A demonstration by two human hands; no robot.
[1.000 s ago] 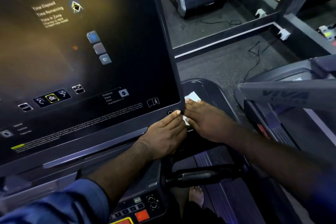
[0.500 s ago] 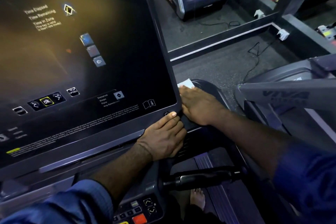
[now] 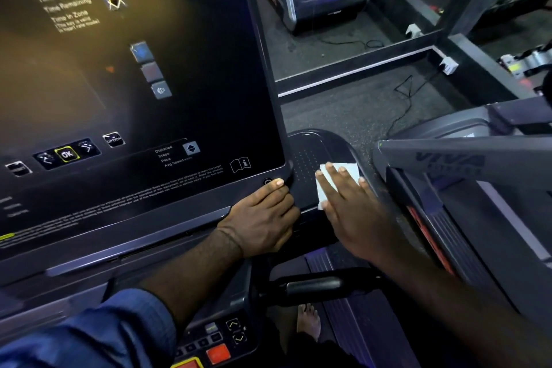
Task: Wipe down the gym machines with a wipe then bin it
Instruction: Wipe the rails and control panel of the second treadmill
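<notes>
A white wipe [image 3: 348, 172] lies flat on the dark dotted tray [image 3: 304, 152] to the right of the machine's big black console screen [image 3: 134, 84]. My right hand [image 3: 352, 209] presses on the wipe with straight, spread fingers and covers most of it. My left hand [image 3: 263, 218] grips the lower right corner of the console, fingers curled over its bottom edge and thumb by a small round button.
A black handlebar [image 3: 313, 287] crosses below the hands, above the stepper treads. A button panel with a red key [image 3: 218, 352] sits at the bottom. A neighbouring grey machine [image 3: 463, 164] stands close on the right. Cables [image 3: 403, 98] lie on the floor beyond.
My right hand has slid the wipe from beside the console's edge out to the right across the dotted tray. My left hand has kept its grip on the console corner.
</notes>
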